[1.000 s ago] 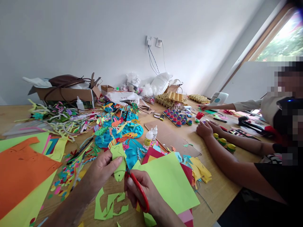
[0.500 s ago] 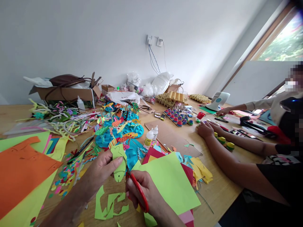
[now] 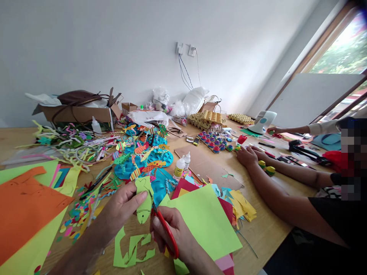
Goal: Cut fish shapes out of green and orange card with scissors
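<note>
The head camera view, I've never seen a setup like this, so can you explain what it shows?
There's no robot here. One camera, worn on a person's head, looks forward and down. The left hand holds a small green cutout with lines drawn on it; the right hand holds red-handled scissors against its edge. On the table lie green scraps, an orange sheet, glue bottles and egg cartons. The arms at right belong to someone else.
</note>
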A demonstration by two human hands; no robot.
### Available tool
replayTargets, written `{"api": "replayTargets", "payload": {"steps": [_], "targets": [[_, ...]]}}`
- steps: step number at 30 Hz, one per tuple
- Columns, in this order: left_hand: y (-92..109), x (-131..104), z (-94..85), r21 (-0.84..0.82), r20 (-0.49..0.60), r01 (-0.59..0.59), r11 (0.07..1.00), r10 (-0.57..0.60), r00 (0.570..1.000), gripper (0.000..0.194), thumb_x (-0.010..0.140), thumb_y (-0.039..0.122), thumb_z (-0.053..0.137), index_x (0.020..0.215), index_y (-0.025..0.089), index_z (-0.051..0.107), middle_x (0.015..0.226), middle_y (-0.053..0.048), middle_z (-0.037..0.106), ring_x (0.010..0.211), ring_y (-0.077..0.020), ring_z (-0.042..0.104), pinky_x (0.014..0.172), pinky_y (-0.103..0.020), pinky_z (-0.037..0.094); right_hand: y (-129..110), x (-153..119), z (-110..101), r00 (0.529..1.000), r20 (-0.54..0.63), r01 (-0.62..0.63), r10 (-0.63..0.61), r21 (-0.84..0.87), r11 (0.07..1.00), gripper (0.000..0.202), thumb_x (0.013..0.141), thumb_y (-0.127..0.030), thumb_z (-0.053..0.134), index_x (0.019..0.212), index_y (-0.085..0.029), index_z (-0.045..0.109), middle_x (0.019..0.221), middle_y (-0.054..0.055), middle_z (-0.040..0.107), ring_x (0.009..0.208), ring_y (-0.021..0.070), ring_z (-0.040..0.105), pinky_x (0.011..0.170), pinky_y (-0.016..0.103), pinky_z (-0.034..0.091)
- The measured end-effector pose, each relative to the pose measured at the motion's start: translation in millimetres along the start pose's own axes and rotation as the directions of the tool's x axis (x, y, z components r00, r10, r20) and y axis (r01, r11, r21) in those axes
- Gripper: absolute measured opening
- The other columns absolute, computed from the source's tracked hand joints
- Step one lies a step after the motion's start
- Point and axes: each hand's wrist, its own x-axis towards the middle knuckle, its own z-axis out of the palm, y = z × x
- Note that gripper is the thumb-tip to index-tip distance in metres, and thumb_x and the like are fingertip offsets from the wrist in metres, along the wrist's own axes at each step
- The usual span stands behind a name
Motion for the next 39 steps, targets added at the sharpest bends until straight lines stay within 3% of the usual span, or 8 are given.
{"api": "replayTargets", "payload": {"steps": [5, 17, 22, 32, 39], "targets": [[-5, 0, -1.4, -0.037, 0.023, 0.087, 0.996, -0.086, 0.996, 0.023, 0.073, 0.038, 0.065, 0.065, 0.017, 0.059, 0.057, 0.004, 0.054, 0.053, -0.0117, 0.045, 0.05, -0.022, 0.039, 2, 0, -1, 1.0, -0.008, 0.009, -0.009, -0.023, 1.0, 0.059, 0.072, -0.074, 0.052, 0.062, -0.016, 0.049, 0.044, -0.005, 0.045, 0.032, 0.0046, 0.039, 0.031, 0.014, 0.027], [-2, 1, -4.4, -0.025, 0.042, 0.121, 0.992, -0.12, 0.992, 0.024, 0.072, 0.038, 0.065, 0.063, 0.016, 0.058, 0.054, 0.006, 0.052, 0.052, -0.01, 0.042, 0.05, -0.021, 0.036, 3, -2, 0, 0.998, -0.057, -0.02, 0.017, -0.042, 0.999, 0.053, 0.076, -0.065, 0.057, 0.058, -0.016, 0.049, 0.044, -0.005, 0.044, 0.034, 0.0053, 0.04, 0.031, 0.014, 0.029], [-2, 1, -6.5, -0.033, 0.083, 0.118, 0.992, -0.115, 0.99, 0.021, 0.075, 0.037, 0.064, 0.068, 0.017, 0.061, 0.062, 0.003, 0.061, 0.057, -0.0118, 0.05, 0.056, -0.022, 0.041, 4, -3, -1, 0.998, -0.065, -0.032, 0.026, -0.089, 0.996, 0.046, 0.08, -0.056, 0.057, 0.057, -0.016, 0.048, 0.045, -0.004, 0.044, 0.036, 0.0061, 0.041, 0.033, 0.014, 0.03], [2, 0, -11.4, 0.039, 0.133, 0.137, 0.99, -0.141, 0.981, 0.021, 0.074, 0.039, 0.065, 0.075, 0.018, 0.068, 0.063, 0.002, 0.063, 0.061, -0.015, 0.054, 0.061, -0.024, 0.046, -4, -3, 0, 0.997, -0.074, 0.0, -0.016, -0.209, 0.978, 0.031, 0.079, -0.03, 0.057, 0.055, -0.017, 0.042, 0.049, -0.005, 0.04, 0.041, 0.0055, 0.035, 0.038, 0.016, 0.026], [0, 0, -18.1, 0.123, 0.159, 0.132, 0.984, -0.15, 0.976, 0.024, 0.076, 0.042, 0.062, 0.075, 0.019, 0.069, 0.064, 0.002, 0.063, 0.064, -0.0169, 0.056, 0.064, -0.026, 0.048, -11, -5, 0, 0.996, -0.071, 0.024, -0.044, -0.262, 0.965, 0.029, 0.079, -0.022, 0.052, 0.054, -0.018, 0.038, 0.05, -0.006, 0.032, 0.046, 0.0061, 0.028, 0.041, 0.018, 0.022]]}}
